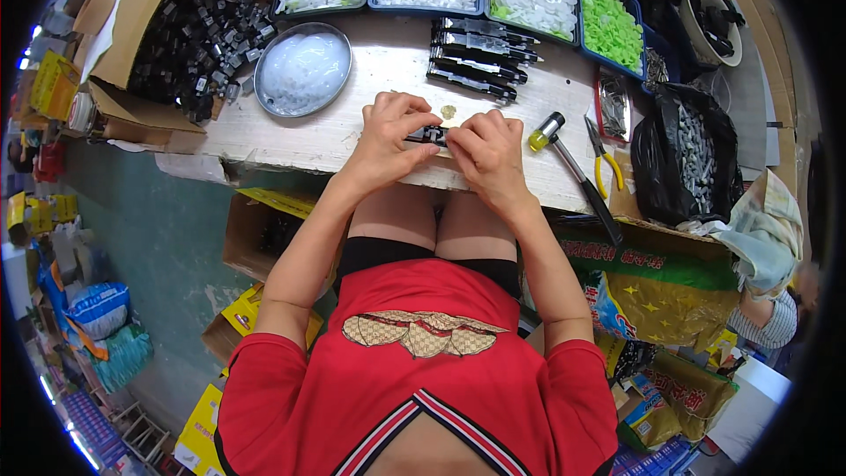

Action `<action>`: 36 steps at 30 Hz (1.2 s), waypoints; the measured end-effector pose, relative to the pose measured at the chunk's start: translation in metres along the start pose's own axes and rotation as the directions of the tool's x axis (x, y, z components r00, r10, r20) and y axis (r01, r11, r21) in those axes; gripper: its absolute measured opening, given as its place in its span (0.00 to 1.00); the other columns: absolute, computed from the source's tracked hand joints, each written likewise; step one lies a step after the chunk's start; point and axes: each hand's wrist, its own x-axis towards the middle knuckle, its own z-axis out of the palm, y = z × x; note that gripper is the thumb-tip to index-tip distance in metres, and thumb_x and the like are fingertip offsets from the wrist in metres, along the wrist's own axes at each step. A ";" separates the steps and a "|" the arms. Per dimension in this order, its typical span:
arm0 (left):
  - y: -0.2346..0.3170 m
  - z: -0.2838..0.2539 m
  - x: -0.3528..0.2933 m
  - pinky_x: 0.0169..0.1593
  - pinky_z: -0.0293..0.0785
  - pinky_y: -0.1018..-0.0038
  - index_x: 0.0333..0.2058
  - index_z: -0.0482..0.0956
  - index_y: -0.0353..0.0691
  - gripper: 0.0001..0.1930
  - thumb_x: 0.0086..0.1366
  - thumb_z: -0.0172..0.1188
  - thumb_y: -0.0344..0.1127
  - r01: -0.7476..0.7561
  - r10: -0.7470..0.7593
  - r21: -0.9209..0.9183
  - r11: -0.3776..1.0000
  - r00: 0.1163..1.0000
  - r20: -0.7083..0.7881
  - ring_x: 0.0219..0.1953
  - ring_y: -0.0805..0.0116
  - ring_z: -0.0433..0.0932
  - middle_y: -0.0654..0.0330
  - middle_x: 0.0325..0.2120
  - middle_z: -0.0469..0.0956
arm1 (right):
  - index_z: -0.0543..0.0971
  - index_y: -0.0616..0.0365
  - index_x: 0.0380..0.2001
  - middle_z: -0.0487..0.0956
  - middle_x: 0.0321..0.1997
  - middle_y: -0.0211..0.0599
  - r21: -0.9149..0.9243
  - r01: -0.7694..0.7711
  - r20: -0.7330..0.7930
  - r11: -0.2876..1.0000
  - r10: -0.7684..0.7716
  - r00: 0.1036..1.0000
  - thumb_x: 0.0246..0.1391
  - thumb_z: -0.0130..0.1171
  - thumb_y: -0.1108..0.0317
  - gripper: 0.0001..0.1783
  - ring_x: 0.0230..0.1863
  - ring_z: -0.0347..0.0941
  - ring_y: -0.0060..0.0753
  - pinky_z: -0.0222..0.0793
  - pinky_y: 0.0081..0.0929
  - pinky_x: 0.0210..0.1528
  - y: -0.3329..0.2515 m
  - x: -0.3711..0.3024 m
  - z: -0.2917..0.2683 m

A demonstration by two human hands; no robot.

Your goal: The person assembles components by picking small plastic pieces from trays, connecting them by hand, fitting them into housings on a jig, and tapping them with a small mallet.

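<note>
Over the front edge of the white worktable, both my hands work on a small black plastic part (pixel 431 135). My left hand (pixel 389 138) is closed on its left end, thumb and fingers pinching it. The right end is pinched by my right hand (pixel 490 155), whose fingers cover much of it. Its finer details are too small to make out. Just beyond my hands lies a row of similar long black assemblies (pixel 480 57) with clear tops. To the right of my right hand rest a hammer (pixel 575 170) with a yellow head end and yellow-handled pliers (pixel 604 157).
At left stands a round metal bowl (pixel 292 113) with translucent white pieces, beside a heap of black parts (pixel 207 31) in a cardboard box. Blue trays of white and bright green pieces (pixel 610 28) line the back. A black plastic bag (pixel 650 159) holds grey metal parts at right.
</note>
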 end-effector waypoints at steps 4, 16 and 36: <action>-0.003 0.005 0.004 0.50 0.55 0.67 0.35 0.77 0.43 0.17 0.43 0.65 0.33 0.011 -0.012 0.015 1.000 0.998 0.060 0.46 0.63 0.63 0.63 0.39 0.71 | 0.76 0.50 0.25 0.69 0.26 0.24 0.015 0.005 0.036 1.000 -0.005 0.999 0.43 0.59 0.68 0.03 0.33 0.64 0.29 0.50 0.31 0.36 0.001 0.002 0.000; 0.028 -0.008 0.039 0.43 0.55 0.66 0.30 0.76 0.44 0.12 0.44 0.63 0.36 -0.164 0.023 0.370 0.914 0.933 0.358 0.39 0.61 0.64 0.63 0.29 0.70 | 0.78 0.53 0.27 0.71 0.27 0.26 0.116 -0.133 -0.046 0.984 0.139 0.989 0.42 0.61 0.70 0.05 0.34 0.64 0.29 0.50 0.28 0.37 0.025 -0.009 -0.042; 0.065 0.155 0.300 0.34 0.72 0.59 0.22 0.77 0.35 0.05 0.44 0.54 0.27 -0.424 0.302 0.489 0.762 0.901 0.311 0.31 0.48 0.76 0.48 0.26 0.76 | 0.78 0.61 0.28 0.73 0.28 0.40 0.037 -0.450 -0.205 0.892 0.447 0.871 0.46 0.56 0.72 0.05 0.31 0.71 0.40 0.64 0.31 0.33 0.135 -0.053 -0.120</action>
